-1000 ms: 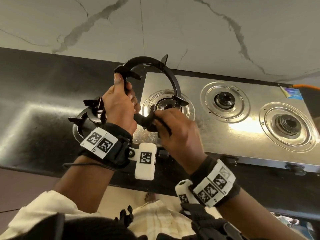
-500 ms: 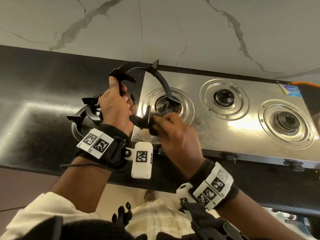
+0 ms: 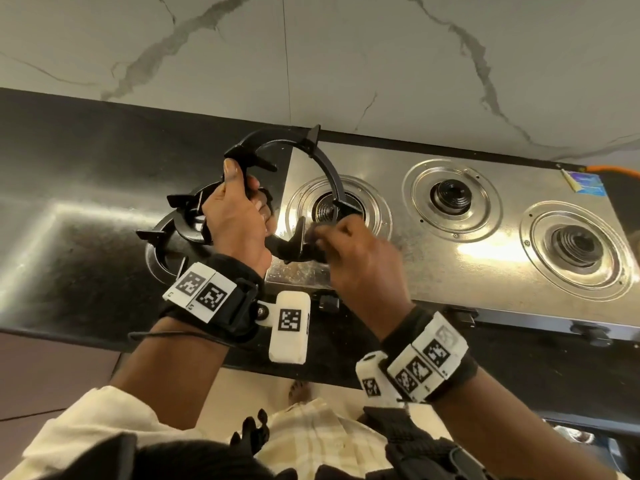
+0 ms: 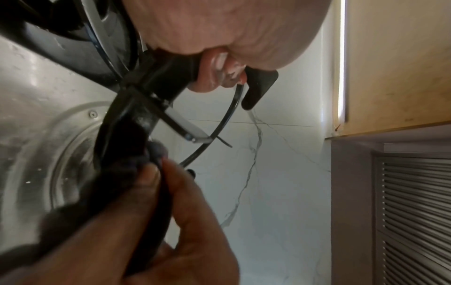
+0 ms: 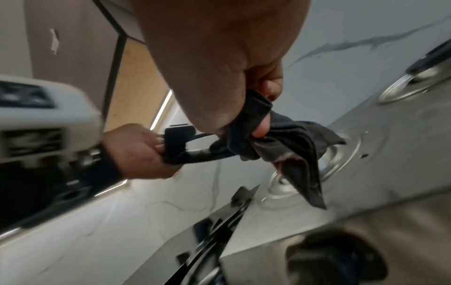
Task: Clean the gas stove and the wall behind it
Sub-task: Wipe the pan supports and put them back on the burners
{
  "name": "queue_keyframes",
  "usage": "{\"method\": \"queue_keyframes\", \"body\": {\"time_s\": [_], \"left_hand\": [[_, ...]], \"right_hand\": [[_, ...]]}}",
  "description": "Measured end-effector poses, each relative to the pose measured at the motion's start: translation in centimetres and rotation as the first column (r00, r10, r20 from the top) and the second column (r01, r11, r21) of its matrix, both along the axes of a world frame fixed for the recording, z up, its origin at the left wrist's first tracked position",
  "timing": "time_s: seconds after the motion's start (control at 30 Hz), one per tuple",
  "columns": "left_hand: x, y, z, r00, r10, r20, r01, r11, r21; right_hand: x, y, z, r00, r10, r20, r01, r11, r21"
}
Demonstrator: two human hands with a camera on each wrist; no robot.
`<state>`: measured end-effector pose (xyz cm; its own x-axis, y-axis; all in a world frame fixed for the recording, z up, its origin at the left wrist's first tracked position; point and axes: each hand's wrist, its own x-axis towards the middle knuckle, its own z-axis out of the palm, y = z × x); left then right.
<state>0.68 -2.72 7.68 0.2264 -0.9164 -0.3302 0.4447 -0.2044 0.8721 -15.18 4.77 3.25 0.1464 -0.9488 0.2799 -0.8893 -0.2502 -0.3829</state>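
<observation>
While a black ring-shaped pan support point(image 3: 322, 168) is held tilted above the left end of the steel gas stove point(image 3: 460, 261), its left side is gripped by the left hand point(image 3: 235, 223), whose fingers are curled round the ring with the thumb laid up along a prong. In the left wrist view the fingertips point(image 4: 219, 77) of that hand are seen wrapped over the black bar. The right hand point(image 3: 360, 265) is closed on a dark grey cloth point(image 5: 288, 150), which is pinched between thumb and fingers and pressed around the near part of the ring; a loose corner of it hangs down toward the stove top (seen best from the right wrist). Three burners are seen on the stove with no supports on them: the left burner point(image 3: 325, 213) lies just below the lifted ring, the middle burner point(image 3: 450, 197) and the right burner point(image 3: 575, 245) stand well apart from the hands. More black pan supports point(image 3: 180, 223) are stacked on the dark countertop point(image 3: 69, 220) just beside the stove's left edge, partly hidden behind the left hand. Behind the stove the white marble-patterned wall point(image 3: 346, 64) is seen, crossed by grey veins. An orange hose point(image 3: 620, 171) is visible at the stove's far right corner, near a small blue sticker point(image 3: 585, 183).
</observation>
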Motion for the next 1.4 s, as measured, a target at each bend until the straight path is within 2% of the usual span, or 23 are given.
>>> {"method": "queue_keyframes", "body": {"time_s": [0.1, 0.17, 0.23, 0.27, 0.33, 0.37, 0.43, 0.5, 0.6, 0.73, 0.9, 1.03, 1.17, 1.27, 1.33, 1.4], "left_hand": [[0.1, 0.4, -0.7, 0.998, 0.051, -0.025, -0.049, 0.996, 0.069], [0.0, 0.5, -0.7, 0.994, 0.064, -0.089, -0.056, 0.994, 0.097], [0.0, 0.5, -0.4, 0.985, 0.077, -0.154, -0.062, 0.993, 0.097], [-0.1, 0.5, -0.2, 0.984, 0.069, -0.167, -0.055, 0.995, 0.085], [-0.5, 0.4, 0.1, 0.988, 0.039, -0.151, -0.032, 0.998, 0.054], [-0.9, 0.5, 0.2, 0.990, 0.024, -0.138, -0.018, 0.999, 0.042], [-1.8, 0.9, 0.5, 0.996, -0.006, -0.093, 0.007, 1.000, 0.013], [-2.7, 1.5, 0.9, 0.999, -0.036, -0.001, 0.036, 0.999, -0.035], [-3.3, 1.9, 1.1, 0.998, -0.047, 0.045, 0.050, 0.997, -0.065], [-3.4, 2.4, 0.6, 0.991, -0.106, 0.078, 0.110, 0.993, -0.051], [-1.9, 2.9, 0.9, 0.956, -0.292, 0.004, 0.291, 0.951, -0.105], [1.2, 1.4, 1.7, 0.938, -0.338, -0.076, 0.340, 0.940, 0.020], [3.2, -1.2, 2.6, 0.841, -0.540, 0.011, 0.534, 0.834, 0.135], [3.2, -2.2, 3.2, 0.789, -0.612, 0.053, 0.592, 0.781, 0.202], [3.0, -2.6, 3.3, 0.781, -0.616, 0.107, 0.584, 0.780, 0.226], [2.6, -2.5, 3.1, 0.797, -0.577, 0.180, 0.538, 0.813, 0.225]], "right_hand": [[1.3, 1.1, 0.2, 0.987, 0.121, 0.110, -0.129, 0.990, 0.060], [0.5, 0.7, 0.4, 0.945, 0.086, 0.317, -0.117, 0.990, 0.081], [-1.0, 0.1, 1.0, 0.790, -0.100, 0.605, -0.025, 0.980, 0.195], [-1.8, -0.1, 1.5, 0.699, -0.195, 0.688, 0.024, 0.968, 0.250], [-2.7, -0.4, 2.4, 0.612, -0.273, 0.742, 0.069, 0.953, 0.294], [-2.6, -0.5, 2.8, 0.608, -0.265, 0.749, 0.054, 0.954, 0.294], [-1.6, -0.7, 3.2, 0.672, -0.208, 0.711, 0.000, 0.960, 0.281], [-0.3, -0.8, 3.0, 0.740, -0.208, 0.639, 0.012, 0.955, 0.297], [0.6, -0.8, 2.9, 0.783, -0.235, 0.575, 0.121, 0.966, 0.229], [0.5, -0.9, 2.9, 0.843, -0.166, 0.512, 0.061, 0.974, 0.217], [-1.8, -1.6, 2.6, 0.902, -0.086, 0.423, 0.012, 0.985, 0.174], [-4.6, -1.8, 2.8, 0.975, 0.003, 0.221, -0.024, 0.995, 0.095], [-6.0, -1.9, 3.1, 0.980, 0.188, 0.066, -0.197, 0.966, 0.167], [-5.8, -1.5, 2.7, 0.948, 0.319, 0.010, -0.317, 0.938, 0.140], [-5.8, -1.3, 2.3, 0.937, 0.350, 0.000, -0.348, 0.931, 0.108], [-6.3, -1.3, 1.8, 0.940, 0.339, -0.031, -0.336, 0.939, 0.072]]}}
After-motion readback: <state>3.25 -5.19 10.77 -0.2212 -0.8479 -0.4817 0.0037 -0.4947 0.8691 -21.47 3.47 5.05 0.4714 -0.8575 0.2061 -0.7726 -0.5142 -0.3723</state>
